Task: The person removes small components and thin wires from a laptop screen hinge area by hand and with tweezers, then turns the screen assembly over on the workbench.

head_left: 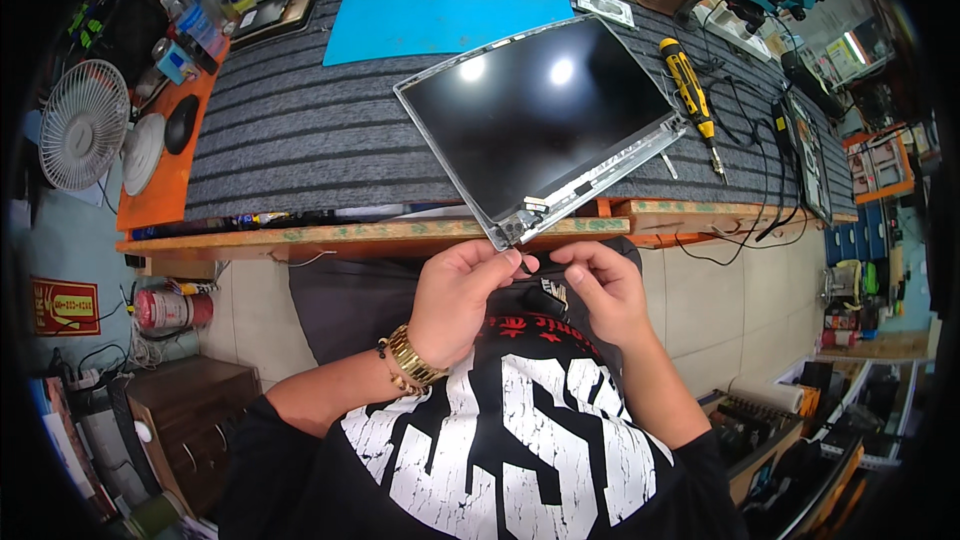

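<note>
Working at the near edge of the bench (400,237), with both hands close together by the nearest corner of a laptop display (545,125). Showing a dark, glossy panel in a silver frame, set aslant on the grey striped mat (290,130), with its nearest corner jutting slightly past the bench's near edge. Exposing black and metal fittings along the side facing the body.

Bringing thumb and forefinger of the left hand (455,305) together right at that corner, with the grip clamped on a thin dark piece (526,265), too small to make out fully. Curling the fingers of the right hand (605,290) just beside, with thumb near forefinger; cannot tell whether its grip is apart or clamped on anything. Wearing a gold bracelet (412,355) on the left wrist.

To the right of the display, a yellow and black screwdriver (688,90), pointing its tip toward the near edge. Farther over, near the bench's right edge, black cables (745,115) and a dark open device (803,160). Toward the far edge, a bright blue mat (430,15), with a white rectangular piece (605,7) near its right side. On the orange left end, a black mouse (181,125) beside a white fan (85,125).
</note>
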Available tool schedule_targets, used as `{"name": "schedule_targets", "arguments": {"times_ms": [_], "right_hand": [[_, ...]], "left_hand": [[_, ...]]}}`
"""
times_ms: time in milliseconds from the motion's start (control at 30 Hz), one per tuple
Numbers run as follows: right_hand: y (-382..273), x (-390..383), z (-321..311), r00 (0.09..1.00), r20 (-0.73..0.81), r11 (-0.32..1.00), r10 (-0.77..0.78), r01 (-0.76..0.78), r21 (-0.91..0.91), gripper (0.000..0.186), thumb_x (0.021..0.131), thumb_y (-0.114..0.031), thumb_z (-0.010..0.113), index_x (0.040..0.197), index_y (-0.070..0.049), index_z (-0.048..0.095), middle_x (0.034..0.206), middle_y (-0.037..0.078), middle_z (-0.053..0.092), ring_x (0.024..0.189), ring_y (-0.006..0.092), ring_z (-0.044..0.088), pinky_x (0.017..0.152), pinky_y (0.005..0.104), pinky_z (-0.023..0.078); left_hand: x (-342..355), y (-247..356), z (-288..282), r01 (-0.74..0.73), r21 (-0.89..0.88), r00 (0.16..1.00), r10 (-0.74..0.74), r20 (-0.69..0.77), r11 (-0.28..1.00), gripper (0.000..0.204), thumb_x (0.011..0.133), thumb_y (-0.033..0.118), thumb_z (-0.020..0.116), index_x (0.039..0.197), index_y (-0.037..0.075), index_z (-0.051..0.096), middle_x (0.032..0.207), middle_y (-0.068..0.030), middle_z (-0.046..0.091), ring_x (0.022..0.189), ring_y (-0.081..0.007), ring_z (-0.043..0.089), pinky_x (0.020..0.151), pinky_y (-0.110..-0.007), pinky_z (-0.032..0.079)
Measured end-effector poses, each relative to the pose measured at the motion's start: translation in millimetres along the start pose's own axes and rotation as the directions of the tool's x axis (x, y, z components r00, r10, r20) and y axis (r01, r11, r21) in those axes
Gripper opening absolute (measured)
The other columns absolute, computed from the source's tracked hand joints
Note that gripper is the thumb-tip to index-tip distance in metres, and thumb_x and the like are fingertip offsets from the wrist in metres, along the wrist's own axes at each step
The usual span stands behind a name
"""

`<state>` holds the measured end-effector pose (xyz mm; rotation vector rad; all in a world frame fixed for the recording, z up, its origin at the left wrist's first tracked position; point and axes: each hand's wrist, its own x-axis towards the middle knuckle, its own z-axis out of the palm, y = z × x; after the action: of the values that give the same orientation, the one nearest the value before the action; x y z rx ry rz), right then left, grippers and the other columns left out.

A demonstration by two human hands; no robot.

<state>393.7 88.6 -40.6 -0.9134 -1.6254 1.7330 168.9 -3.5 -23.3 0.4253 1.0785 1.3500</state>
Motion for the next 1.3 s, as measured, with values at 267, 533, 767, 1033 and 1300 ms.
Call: {"name": "schedule_targets", "arguments": {"times_ms": [267,533,767,1033,1300], "right_hand": [[-42,33,39,0.990,-0.022,0.990,0.140,-0.140,0.007,0.020,0.109,-0.013,0.075,0.109,0.005,0.084,0.091,0.001,0.079,0.084,0.0080,0.068,0.077,0.0269,0.054],[-60,34,44,0.947,-0.074,0.949,0.314,-0.309,0.068,0.018,0.104,-0.013,0.080,0.099,0.005,0.083,0.083,0.002,0.076,0.075,0.0074,0.065,0.068,0.0259,0.049],[-58,36,52,0.926,-0.106,0.925,0.362,-0.342,0.167,0.017,0.102,-0.012,0.083,0.096,0.003,0.081,0.082,0.003,0.075,0.071,0.0071,0.062,0.064,0.0267,0.047],[-54,37,51,0.922,-0.102,0.919,0.373,-0.352,0.178,0.008,0.102,-0.005,0.080,0.100,0.002,0.078,0.088,0.006,0.077,0.073,0.0091,0.066,0.066,0.0252,0.050],[-53,37,49,0.925,-0.098,0.916,0.366,-0.340,0.214,0.008,0.101,-0.004,0.079,0.096,0.001,0.076,0.086,0.003,0.074,0.070,0.0083,0.061,0.065,0.0252,0.046]], "left_hand": [[-1,0,-1,0.023,0.005,1.000,-0.023,-0.005,1.000,0.018,0.112,0.015,0.075,0.116,-0.001,0.083,0.109,-0.0049,0.086,0.097,-0.0070,0.072,0.092,-0.027,0.056],[-11,0,13,0.023,0.028,0.999,-0.022,-0.029,0.999,0.016,0.112,0.014,0.076,0.113,-0.001,0.080,0.108,-0.0084,0.085,0.096,-0.0109,0.076,0.093,-0.029,0.059],[-11,-3,12,0.020,0.082,1.000,-0.021,0.004,0.996,0.018,0.113,0.011,0.074,0.116,-0.005,0.081,0.112,-0.0110,0.086,0.103,-0.0139,0.079,0.099,-0.030,0.061],[-10,-6,10,-0.001,0.131,1.000,-0.002,0.016,0.991,0.019,0.113,0.009,0.073,0.117,-0.007,0.082,0.115,-0.0120,0.086,0.107,-0.0147,0.079,0.102,-0.030,0.061],[-7,-8,-2,0.046,0.003,0.999,-0.046,0.028,0.999,0.021,0.110,0.012,0.077,0.119,-0.006,0.082,0.116,-0.0120,0.086,0.108,-0.0156,0.079,0.103,-0.029,0.058]]}}
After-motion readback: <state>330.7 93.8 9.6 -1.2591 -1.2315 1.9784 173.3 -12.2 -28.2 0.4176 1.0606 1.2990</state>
